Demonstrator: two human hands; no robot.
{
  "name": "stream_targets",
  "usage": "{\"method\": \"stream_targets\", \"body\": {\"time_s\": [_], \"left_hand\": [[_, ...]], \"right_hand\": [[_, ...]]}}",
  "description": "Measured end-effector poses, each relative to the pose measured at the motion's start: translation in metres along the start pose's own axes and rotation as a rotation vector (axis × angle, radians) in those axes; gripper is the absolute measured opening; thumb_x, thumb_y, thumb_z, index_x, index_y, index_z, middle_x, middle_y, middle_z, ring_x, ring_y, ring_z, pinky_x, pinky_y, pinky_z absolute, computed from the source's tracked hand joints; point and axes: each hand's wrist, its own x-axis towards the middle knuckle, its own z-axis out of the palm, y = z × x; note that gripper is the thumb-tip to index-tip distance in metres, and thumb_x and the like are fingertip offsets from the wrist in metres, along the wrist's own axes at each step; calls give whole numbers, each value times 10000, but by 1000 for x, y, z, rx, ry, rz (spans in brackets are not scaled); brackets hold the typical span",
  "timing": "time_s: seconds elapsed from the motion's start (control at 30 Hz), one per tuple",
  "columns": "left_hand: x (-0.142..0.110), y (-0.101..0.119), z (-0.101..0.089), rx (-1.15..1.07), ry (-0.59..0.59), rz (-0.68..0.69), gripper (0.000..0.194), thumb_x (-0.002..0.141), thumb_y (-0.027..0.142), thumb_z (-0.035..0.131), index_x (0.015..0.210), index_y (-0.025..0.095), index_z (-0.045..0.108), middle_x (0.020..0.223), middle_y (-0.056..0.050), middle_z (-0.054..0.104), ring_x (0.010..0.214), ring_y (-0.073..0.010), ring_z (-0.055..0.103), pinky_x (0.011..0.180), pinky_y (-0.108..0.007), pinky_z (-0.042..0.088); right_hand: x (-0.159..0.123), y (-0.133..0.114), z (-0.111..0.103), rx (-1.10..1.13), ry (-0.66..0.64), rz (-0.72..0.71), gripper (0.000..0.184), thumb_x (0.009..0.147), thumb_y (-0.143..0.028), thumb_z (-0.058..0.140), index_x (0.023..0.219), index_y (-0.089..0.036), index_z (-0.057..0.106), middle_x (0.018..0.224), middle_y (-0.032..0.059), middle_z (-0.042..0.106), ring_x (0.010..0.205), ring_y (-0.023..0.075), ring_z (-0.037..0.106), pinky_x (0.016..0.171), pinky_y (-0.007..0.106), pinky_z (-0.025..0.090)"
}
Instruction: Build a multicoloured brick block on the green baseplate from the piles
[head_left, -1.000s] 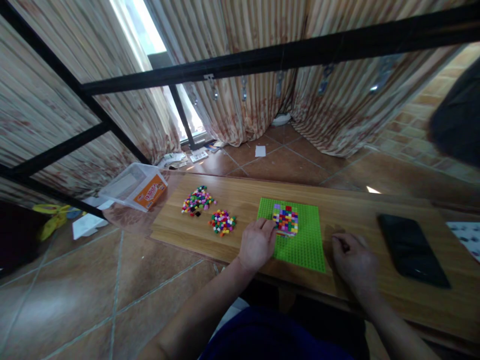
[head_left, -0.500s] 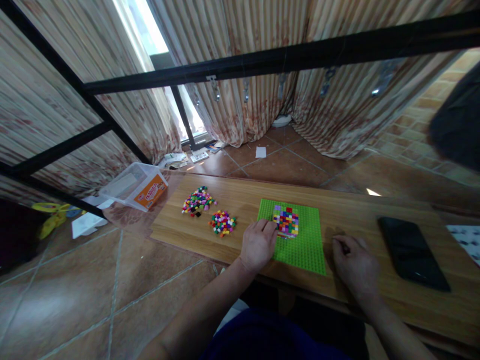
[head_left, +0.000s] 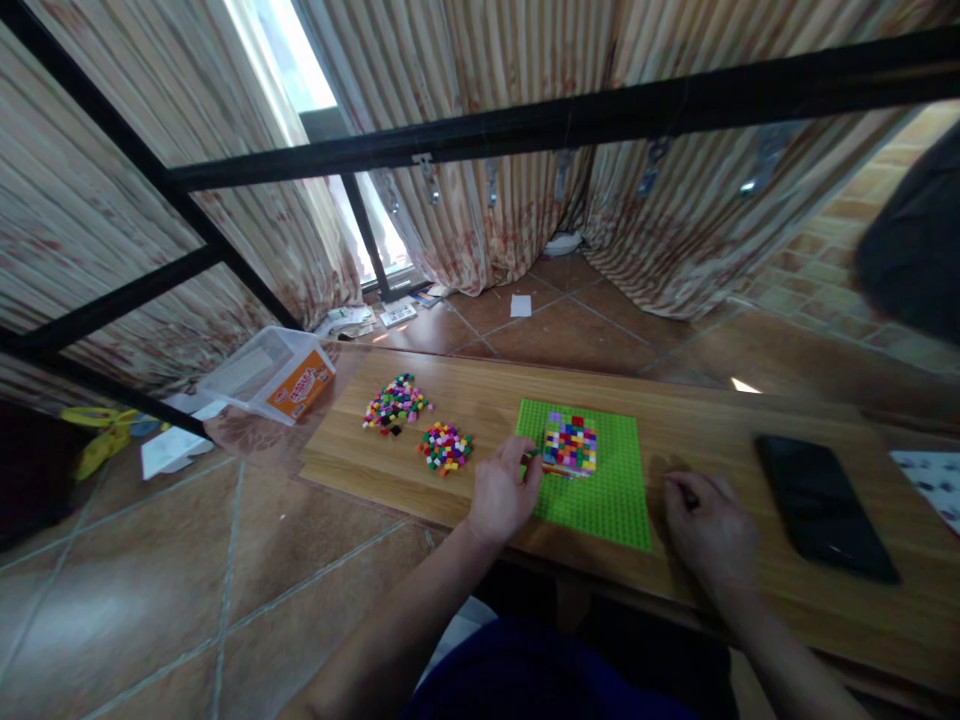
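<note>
A green studded baseplate (head_left: 619,500) lies on the wooden table, and a multicoloured block of small toy bricks (head_left: 574,447) is built up on it. Over the plate's left edge, just left of that block, my left hand (head_left: 501,492) is closed in a pinch. A dark green bit shows at its fingertips, too small to name. My right hand (head_left: 712,530) rests on the table right of the plate, its fingers curled in a loose fist with nothing visible in it. Two piles of loose bricks, a nearer one (head_left: 445,447) and a farther one (head_left: 396,403), lie left of the plate.
A dark phone-like slab (head_left: 825,505) lies on the table (head_left: 697,425) to the right, with a printed sheet (head_left: 930,478) beyond it. At the left end stands a clear plastic box (head_left: 247,370) with an orange label. A black metal bar (head_left: 525,135) crosses in front of striped curtains.
My left hand has drawn back slightly to the left, away from the brick block, uncovering its left side. My right hand has stayed put.
</note>
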Motion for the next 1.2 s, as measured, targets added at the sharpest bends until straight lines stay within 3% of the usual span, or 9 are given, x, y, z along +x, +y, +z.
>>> {"method": "stream_targets", "body": {"time_s": [0.3, 0.7, 1.0, 1.2], "left_hand": [[-1, 4, -3, -104, -25, 145, 176, 966, 146, 572, 1022, 227, 717, 1008, -33, 735, 929, -148, 704, 862, -257, 584], [4, -4, 13, -15, -47, 235, 221, 986, 167, 556, 1077, 239, 745, 1055, -42, 704, 944, -149, 688, 860, -262, 589], [6, -2, 12, 28, -70, 151, 309, 915, 106, 612, 1203, 213, 649, 983, -39, 722, 937, -190, 689, 891, -332, 590], [2, -4, 13, -107, -55, 79, 341, 885, 78, 614, 1193, 222, 631, 985, -30, 711, 924, -179, 686, 892, -329, 580]], "right_hand": [[0, -2, -2, -16, -19, 4, 278, 939, -368, 501, 886, -183, 703, 894, 70, 691, 730, 169, 607, 680, 291, 457], [1, -3, -2, 20, -28, 28, 295, 938, -384, 492, 889, -183, 702, 896, 79, 687, 751, 180, 602, 687, 302, 446], [1, -2, -1, 33, -17, 25, 310, 932, -399, 490, 879, -178, 701, 871, 73, 680, 707, 170, 590, 663, 296, 446], [1, -5, -3, 28, -22, 52, 305, 932, -401, 492, 891, -183, 701, 892, 73, 686, 703, 166, 592, 675, 303, 459]]}}
